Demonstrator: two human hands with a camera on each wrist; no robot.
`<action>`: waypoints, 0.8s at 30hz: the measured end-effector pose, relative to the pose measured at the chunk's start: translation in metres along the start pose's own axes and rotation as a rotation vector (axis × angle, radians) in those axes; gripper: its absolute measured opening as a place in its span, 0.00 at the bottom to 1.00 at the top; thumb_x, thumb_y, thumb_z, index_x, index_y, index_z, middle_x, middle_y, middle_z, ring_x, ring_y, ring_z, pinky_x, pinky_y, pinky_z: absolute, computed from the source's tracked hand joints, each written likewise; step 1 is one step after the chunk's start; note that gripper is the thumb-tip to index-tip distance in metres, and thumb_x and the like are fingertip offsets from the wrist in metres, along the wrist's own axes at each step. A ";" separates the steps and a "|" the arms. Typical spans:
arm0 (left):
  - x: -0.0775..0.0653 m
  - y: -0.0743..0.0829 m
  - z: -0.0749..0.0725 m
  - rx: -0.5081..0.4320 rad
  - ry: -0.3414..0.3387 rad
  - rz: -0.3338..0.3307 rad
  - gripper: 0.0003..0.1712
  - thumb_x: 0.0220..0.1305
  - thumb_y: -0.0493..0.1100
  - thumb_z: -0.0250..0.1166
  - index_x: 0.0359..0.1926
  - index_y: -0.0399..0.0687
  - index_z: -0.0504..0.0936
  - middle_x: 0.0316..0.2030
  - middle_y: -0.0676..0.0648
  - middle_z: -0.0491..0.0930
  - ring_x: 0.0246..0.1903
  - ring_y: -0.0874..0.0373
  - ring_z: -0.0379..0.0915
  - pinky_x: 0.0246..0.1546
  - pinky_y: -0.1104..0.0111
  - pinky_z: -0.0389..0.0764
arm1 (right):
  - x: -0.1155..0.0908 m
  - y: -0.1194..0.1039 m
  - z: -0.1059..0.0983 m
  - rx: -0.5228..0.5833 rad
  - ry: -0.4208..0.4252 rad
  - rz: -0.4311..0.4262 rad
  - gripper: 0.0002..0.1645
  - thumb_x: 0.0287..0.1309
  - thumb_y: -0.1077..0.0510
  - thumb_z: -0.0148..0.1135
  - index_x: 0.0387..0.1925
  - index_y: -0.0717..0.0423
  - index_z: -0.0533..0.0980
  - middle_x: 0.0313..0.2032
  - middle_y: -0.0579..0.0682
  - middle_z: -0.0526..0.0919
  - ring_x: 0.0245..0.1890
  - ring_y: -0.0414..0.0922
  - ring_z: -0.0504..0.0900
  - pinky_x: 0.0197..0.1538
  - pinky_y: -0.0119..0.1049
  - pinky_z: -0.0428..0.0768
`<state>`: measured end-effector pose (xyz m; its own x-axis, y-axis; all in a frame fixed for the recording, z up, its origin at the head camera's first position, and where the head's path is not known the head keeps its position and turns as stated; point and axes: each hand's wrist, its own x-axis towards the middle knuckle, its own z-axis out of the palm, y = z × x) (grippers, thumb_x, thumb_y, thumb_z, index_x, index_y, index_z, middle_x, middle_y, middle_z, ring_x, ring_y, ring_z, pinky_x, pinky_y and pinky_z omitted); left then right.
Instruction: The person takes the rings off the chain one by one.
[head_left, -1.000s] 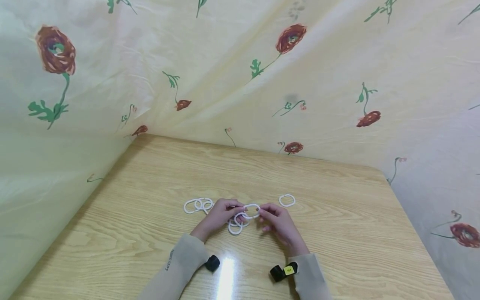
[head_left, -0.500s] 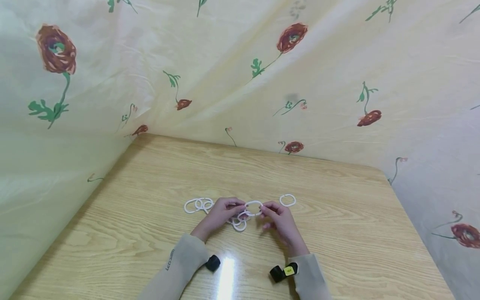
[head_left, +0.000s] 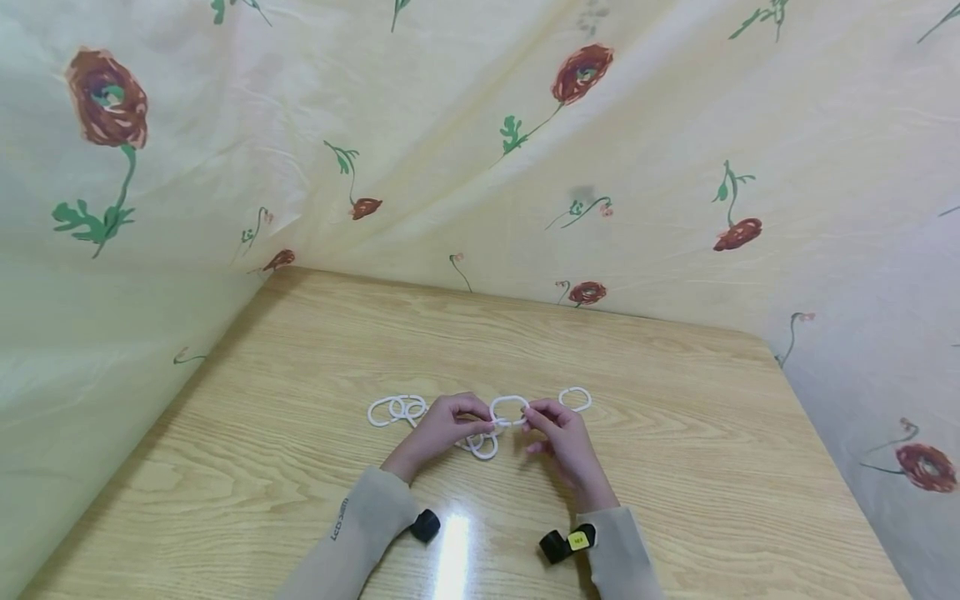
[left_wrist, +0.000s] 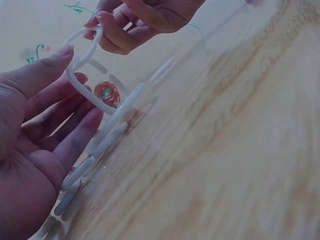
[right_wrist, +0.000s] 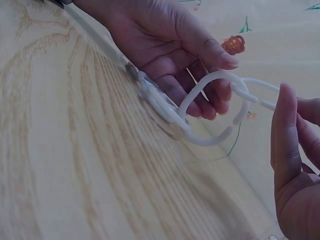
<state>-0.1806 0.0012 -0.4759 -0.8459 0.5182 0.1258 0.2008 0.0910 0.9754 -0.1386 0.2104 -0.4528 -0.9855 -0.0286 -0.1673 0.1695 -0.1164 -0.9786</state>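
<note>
Head view: left of the held ring (head_left: 510, 397), at least three white rings (head_left: 391, 408) overlap on the table (head_left: 337, 333). One left hand (head_left: 450, 421) pinches the joint of the held ring and one interlocked second ring (right_wrist: 205, 143). The held ring spans both hands. One right hand (head_left: 561, 437) grips its right side. Further right: one loose ring (head_left: 575, 388).

A light wood-grain table (head_left: 675, 433) carries linked white rings (head_left: 392, 409) and one separate ring (head_left: 589, 400).

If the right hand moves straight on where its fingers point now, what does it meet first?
Past the white ring it pinches, the right hand would probably meet the left hand first, though depth is hard to judge.
</note>
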 end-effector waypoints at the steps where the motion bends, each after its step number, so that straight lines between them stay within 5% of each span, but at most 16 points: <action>1: 0.000 0.000 0.000 0.005 -0.001 0.005 0.09 0.58 0.37 0.69 0.38 0.34 0.85 0.40 0.38 0.83 0.39 0.67 0.76 0.43 0.77 0.81 | 0.000 0.000 0.000 0.006 -0.001 -0.003 0.08 0.65 0.66 0.56 0.33 0.52 0.78 0.25 0.39 0.79 0.28 0.34 0.79 0.22 0.25 0.80; 24: -0.001 -0.001 -0.001 -0.005 -0.013 0.027 0.09 0.58 0.35 0.68 0.38 0.32 0.84 0.40 0.34 0.83 0.37 0.70 0.76 0.42 0.77 0.82 | 0.000 0.003 0.004 0.023 0.013 0.007 0.10 0.66 0.67 0.54 0.37 0.51 0.78 0.29 0.39 0.82 0.29 0.34 0.82 0.26 0.26 0.82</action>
<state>-0.1809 -0.0004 -0.4767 -0.8334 0.5319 0.1499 0.2212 0.0724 0.9725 -0.1378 0.2066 -0.4549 -0.9843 -0.0169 -0.1756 0.1763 -0.1386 -0.9745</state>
